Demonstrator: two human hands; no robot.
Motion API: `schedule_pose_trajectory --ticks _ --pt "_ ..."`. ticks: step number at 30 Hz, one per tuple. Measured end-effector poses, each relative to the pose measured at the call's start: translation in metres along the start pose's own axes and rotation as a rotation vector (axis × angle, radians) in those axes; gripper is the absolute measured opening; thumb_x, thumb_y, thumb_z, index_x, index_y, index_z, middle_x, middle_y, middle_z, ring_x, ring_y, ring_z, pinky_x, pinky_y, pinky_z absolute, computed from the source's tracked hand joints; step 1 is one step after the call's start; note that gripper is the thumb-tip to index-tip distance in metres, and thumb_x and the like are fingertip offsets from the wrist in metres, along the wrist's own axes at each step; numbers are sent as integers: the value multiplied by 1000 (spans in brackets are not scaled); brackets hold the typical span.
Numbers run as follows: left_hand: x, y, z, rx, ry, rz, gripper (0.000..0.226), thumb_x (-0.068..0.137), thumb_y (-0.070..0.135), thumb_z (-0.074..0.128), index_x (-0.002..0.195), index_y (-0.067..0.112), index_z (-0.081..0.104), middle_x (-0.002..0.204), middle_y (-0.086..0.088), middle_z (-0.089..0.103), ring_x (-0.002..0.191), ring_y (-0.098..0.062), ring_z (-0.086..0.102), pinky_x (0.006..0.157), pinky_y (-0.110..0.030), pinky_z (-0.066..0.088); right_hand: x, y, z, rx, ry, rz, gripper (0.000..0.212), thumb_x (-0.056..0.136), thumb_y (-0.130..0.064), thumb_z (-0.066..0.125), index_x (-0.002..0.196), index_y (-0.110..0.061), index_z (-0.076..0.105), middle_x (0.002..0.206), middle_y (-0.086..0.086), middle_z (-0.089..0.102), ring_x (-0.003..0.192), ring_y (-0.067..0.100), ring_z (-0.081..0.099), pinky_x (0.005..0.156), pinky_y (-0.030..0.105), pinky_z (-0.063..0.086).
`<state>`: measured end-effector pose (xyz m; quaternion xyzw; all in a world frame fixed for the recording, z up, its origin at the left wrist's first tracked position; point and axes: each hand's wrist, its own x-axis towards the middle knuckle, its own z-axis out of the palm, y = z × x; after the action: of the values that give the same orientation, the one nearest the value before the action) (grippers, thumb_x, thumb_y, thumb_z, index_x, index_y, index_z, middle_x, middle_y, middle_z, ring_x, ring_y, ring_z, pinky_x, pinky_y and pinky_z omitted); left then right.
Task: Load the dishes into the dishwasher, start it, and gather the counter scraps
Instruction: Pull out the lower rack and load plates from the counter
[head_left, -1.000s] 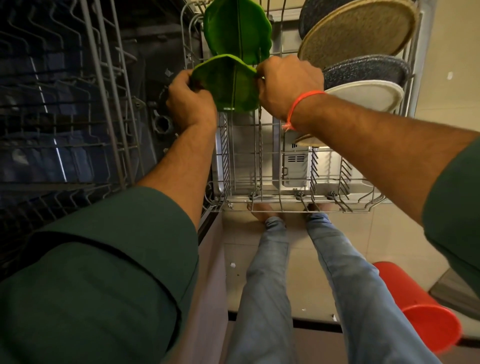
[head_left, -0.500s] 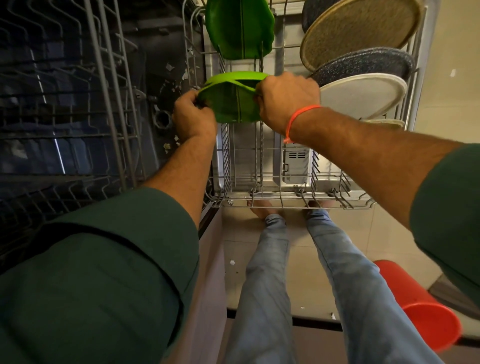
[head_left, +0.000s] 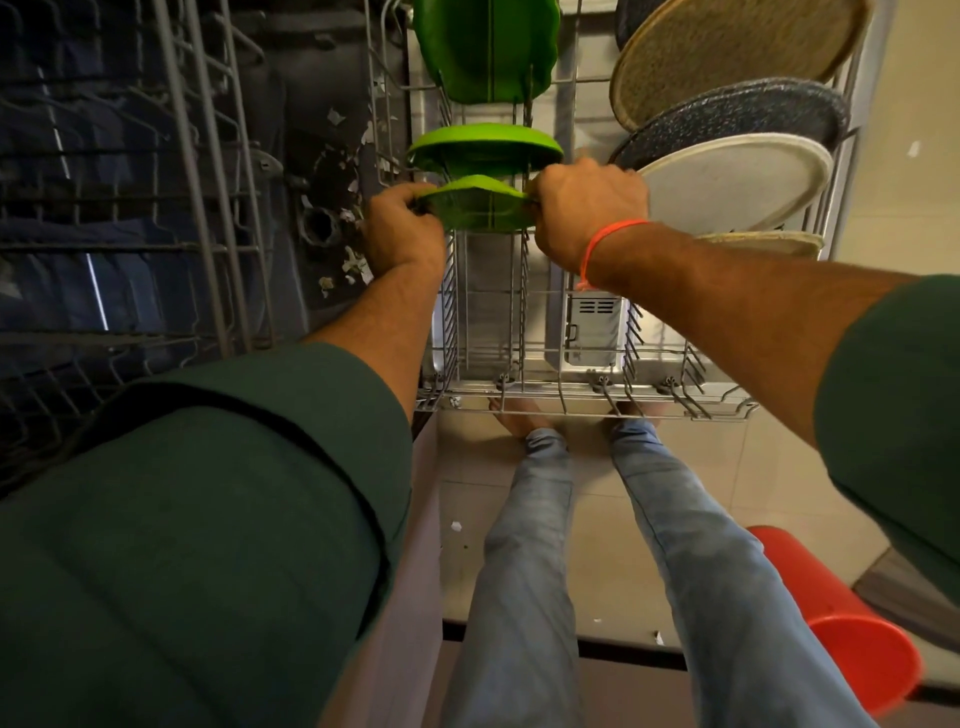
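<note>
Lower now, the green plate (head_left: 480, 205) sits among the dish rack (head_left: 519, 395) tines, just before another green plate (head_left: 485, 150). Left hand (head_left: 402, 234) and right hand (head_left: 584, 208) each grip one of its edges with curled fingers.

**Lower rack, loaded along its far half**

The pulled-out wire rack (head_left: 571, 400) carries the dishes on edge between its tines. Taking the white plate (head_left: 737, 182) as landmark: a dark speckled plate (head_left: 753, 111) stands just behind it, a tan plate (head_left: 727, 52) behind that, and another pale rim (head_left: 763, 243) just in front. To its left stand three green plates, far (head_left: 483, 47), middle (head_left: 483, 148) and near (head_left: 478, 205).
</note>
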<state>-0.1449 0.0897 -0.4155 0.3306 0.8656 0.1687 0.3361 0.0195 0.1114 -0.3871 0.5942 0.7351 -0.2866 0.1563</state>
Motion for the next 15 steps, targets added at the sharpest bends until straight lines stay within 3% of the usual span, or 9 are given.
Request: schedule_pose_trajectory --ticks 8,15 --pt "8 -1 3 54 -33 -12 32 97 3 57 122 17 71 120 -5 70 112 -20 63 89 -23 50 12 4 8 70 5 28 30 99 -27 54 128 -20 60 116 15 64 105 41 63 93 52 49" --pt "9 0 -2 57 -27 -90 37 96 3 57 125 22 69 122 -3 68 114 -20 63 85 -19 47 8 4 7 100 -47 11 35 99 -32 54 133 -21 56 119 15 64 107 40 63 89 49 50"
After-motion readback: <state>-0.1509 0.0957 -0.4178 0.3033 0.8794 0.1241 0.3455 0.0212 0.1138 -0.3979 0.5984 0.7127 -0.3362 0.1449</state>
